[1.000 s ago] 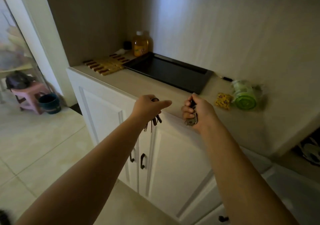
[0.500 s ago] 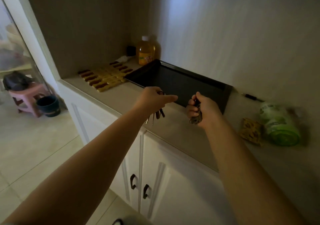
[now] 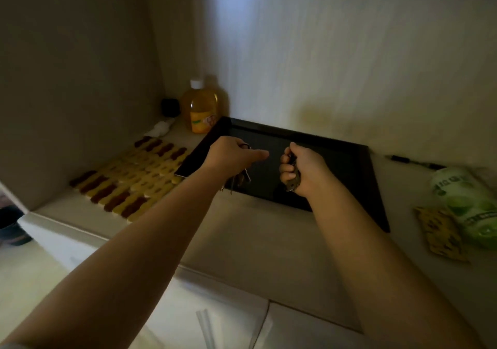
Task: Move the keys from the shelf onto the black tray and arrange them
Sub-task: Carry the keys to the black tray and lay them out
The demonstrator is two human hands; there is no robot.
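A: What do the hands have?
B: The left hand [image 3: 231, 155] is closed around a bunch of keys [image 3: 240, 178]; several dark metal blades dangle below the fist, and a ring shows at the knuckles. The forefinger sticks out to the right.
A: And the other?
B: The right hand [image 3: 301, 169] is clenched on a second key set [image 3: 293, 179], a silvery, shiny piece poking out under the curled fingers, with a dark bit at the top.
A: Where are they?
B: Both are held above the near part of the black tray [image 3: 349, 160], not lying in it. The tray sits flat on the table [image 3: 255, 230], against the wall.
A: Around it?
B: A yellow and brown mat [image 3: 134, 176] on the left, an orange bottle [image 3: 200, 109] behind, a green roll [image 3: 468, 203] on the right.
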